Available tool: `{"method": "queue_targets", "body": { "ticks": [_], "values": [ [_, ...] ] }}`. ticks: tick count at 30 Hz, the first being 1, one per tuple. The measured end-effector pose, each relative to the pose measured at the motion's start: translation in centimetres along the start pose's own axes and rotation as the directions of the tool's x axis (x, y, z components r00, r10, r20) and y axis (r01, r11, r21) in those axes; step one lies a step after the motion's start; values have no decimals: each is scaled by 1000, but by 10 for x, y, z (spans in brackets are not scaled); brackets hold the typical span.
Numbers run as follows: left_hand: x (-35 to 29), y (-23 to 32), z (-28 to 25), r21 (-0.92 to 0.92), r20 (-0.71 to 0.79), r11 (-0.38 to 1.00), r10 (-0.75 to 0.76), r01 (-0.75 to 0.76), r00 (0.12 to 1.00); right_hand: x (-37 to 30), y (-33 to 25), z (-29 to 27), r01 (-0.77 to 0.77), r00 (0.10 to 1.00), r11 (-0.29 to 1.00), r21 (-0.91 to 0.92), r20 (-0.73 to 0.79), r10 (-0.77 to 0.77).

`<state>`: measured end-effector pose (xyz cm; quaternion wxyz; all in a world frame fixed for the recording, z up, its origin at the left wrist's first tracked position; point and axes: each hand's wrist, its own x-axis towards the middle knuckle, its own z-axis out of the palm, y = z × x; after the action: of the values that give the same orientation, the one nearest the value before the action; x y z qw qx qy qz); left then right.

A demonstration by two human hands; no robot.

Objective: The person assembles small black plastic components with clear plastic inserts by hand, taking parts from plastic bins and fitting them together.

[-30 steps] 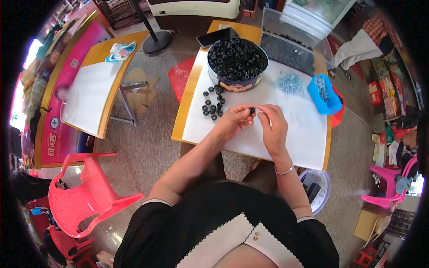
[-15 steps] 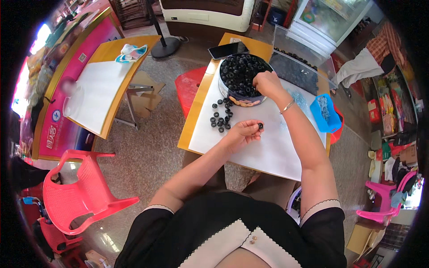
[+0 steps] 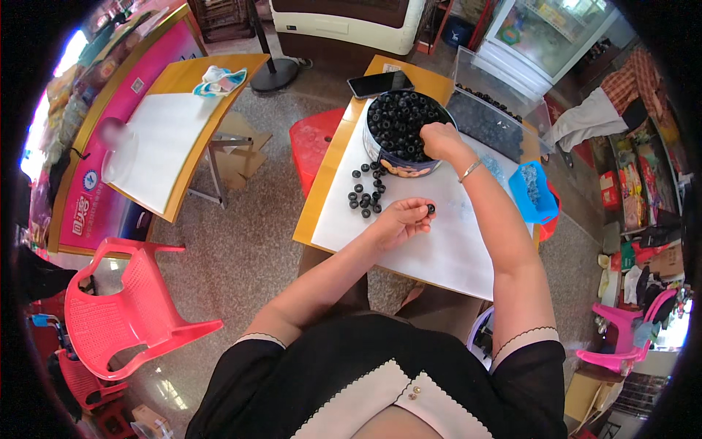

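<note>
My left hand is over the white-topped table, pinching a small black ring-shaped piece between thumb and fingertips. At the right inner edge of a round tin, my right hand reaches down among many similar black pieces. Its fingertips are sunk in the heap, so whether they grip one is hidden. Left of the tin, several loose black pieces lie on the white surface.
Behind the tin lies a phone. A clear box with black pieces stands at the back right, near a blue basket of small clear-blue bits. A red stool adjoins the table's left side; a pink chair stands farther left.
The whole view has shifted slightly. My left hand keeps its black piece, and my right hand stays in the tin with its fingers a little deeper in the heap.
</note>
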<state>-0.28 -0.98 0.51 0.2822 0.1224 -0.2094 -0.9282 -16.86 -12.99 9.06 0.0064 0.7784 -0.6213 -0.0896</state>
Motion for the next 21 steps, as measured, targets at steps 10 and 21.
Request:
{"method": "queue_targets", "body": {
  "ticks": [10,21],
  "values": [
    [0,0,3,14,-34,1000,-9,10,999,4,5,-5,-16,996,990,-137,79,27],
    [0,1,3,8,-7,1000,2,-2,1000,-15,19,-7,50,977,711,702,-182,112]
  ]
}}
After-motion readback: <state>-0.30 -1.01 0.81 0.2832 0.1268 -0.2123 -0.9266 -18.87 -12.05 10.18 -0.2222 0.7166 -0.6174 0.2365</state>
